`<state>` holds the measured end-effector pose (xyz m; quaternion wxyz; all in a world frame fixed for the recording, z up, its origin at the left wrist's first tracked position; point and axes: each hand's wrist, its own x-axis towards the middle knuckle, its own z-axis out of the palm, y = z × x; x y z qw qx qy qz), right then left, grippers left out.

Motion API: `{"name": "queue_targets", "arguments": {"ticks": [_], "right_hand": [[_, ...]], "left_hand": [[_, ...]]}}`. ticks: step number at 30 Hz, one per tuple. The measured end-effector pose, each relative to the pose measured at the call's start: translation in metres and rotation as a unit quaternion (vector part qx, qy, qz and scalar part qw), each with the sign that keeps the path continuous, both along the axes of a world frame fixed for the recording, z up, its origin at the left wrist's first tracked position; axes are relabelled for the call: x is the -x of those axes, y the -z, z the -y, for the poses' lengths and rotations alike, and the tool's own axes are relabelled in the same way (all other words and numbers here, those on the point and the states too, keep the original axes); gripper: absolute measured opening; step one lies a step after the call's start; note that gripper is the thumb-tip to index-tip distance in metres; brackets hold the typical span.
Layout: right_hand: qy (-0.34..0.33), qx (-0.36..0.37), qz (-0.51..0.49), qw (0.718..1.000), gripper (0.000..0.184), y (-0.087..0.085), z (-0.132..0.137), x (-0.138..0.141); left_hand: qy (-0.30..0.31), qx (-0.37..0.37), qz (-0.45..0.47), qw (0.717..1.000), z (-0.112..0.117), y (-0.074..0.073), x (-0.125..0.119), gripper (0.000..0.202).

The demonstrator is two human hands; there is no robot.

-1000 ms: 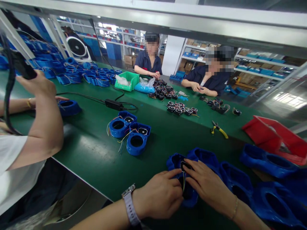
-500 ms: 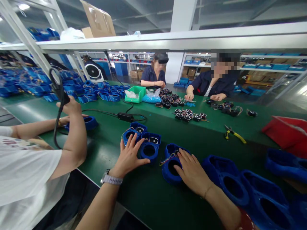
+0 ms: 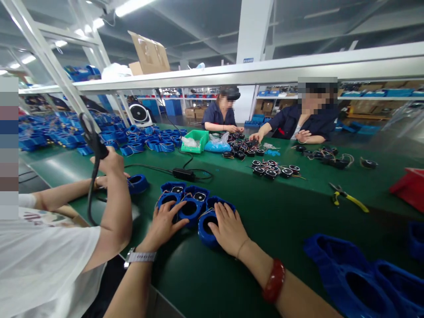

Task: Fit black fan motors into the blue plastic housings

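My left hand point(image 3: 164, 225) lies with fingers spread on the near side of two blue fan housings point(image 3: 180, 203) with coloured wires. My right hand point(image 3: 228, 227) rests flat, fingers apart, on a third blue fan housing point(image 3: 207, 223) pushed up against those two. All three stand on the green bench top point(image 3: 265, 212). A watch is on my left wrist and a red bangle on my right.
A person in a white shirt at my left holds a black corded tool point(image 3: 92, 141) over another blue housing point(image 3: 137, 183). Two people sit across with black fan parts point(image 3: 271, 170). Yellow pliers point(image 3: 346, 196), a red bin point(image 3: 409, 185), a green bin point(image 3: 195, 141) and more blue housings point(image 3: 354, 274) at right.
My right hand has slid the single blue housing left against the pair, and my left hand has stayed on that pair. The view has tilted up and left.
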<state>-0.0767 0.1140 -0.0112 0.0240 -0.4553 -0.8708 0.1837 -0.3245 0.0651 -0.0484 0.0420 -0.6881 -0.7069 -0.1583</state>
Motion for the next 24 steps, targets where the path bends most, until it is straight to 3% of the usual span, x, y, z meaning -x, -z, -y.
{"name": "queue_targets", "arguments": {"ticks": [3, 5, 7, 9, 12, 15, 17, 19, 21, 24], "right_hand": [[-0.028, 0.017, -0.042, 0.999, 0.07, -0.012, 0.002, 0.016], [-0.061, 0.022, -0.078, 0.995, 0.072, -0.029, 0.007, 0.005], [-0.079, -0.001, -0.108, 0.991, 0.069, -0.047, 0.016, -0.028], [-0.044, -0.057, -0.121, 0.99, 0.062, -0.057, 0.027, -0.084], [0.159, -0.185, -0.099, 0.965, 0.053, -0.048, 0.051, -0.195], [0.318, -0.231, -0.018, 0.919, 0.066, -0.017, 0.083, -0.302], [0.365, -0.199, 0.017, 0.909, 0.072, 0.005, 0.106, -0.348], [0.365, -0.152, 0.023, 0.918, 0.073, 0.024, 0.124, -0.368], [0.35, -0.138, 0.013, 0.927, 0.071, 0.036, 0.133, -0.367], [0.337, -0.166, -0.004, 0.927, 0.066, 0.043, 0.13, -0.343]], "left_hand": [[-0.006, 0.004, -0.011, 1.0, -0.005, -0.003, 0.022, 0.05], [-0.02, -0.002, -0.028, 0.999, -0.006, -0.007, 0.026, 0.051], [-0.034, -0.039, -0.037, 0.998, -0.003, -0.014, 0.019, 0.055], [-0.014, -0.113, -0.017, 0.993, 0.002, -0.024, 0.0, 0.06], [0.119, -0.186, 0.061, 0.973, 0.013, -0.042, -0.054, 0.059], [0.304, -0.113, 0.105, 0.94, 0.022, -0.055, -0.13, 0.057], [0.418, -0.023, 0.101, 0.902, 0.023, -0.059, -0.186, 0.057], [0.505, 0.045, 0.097, 0.857, 0.018, -0.058, -0.24, 0.062], [0.554, 0.07, 0.093, 0.824, 0.009, -0.052, -0.285, 0.068], [0.559, 0.075, 0.095, 0.82, -0.01, -0.039, -0.324, 0.07]]}}
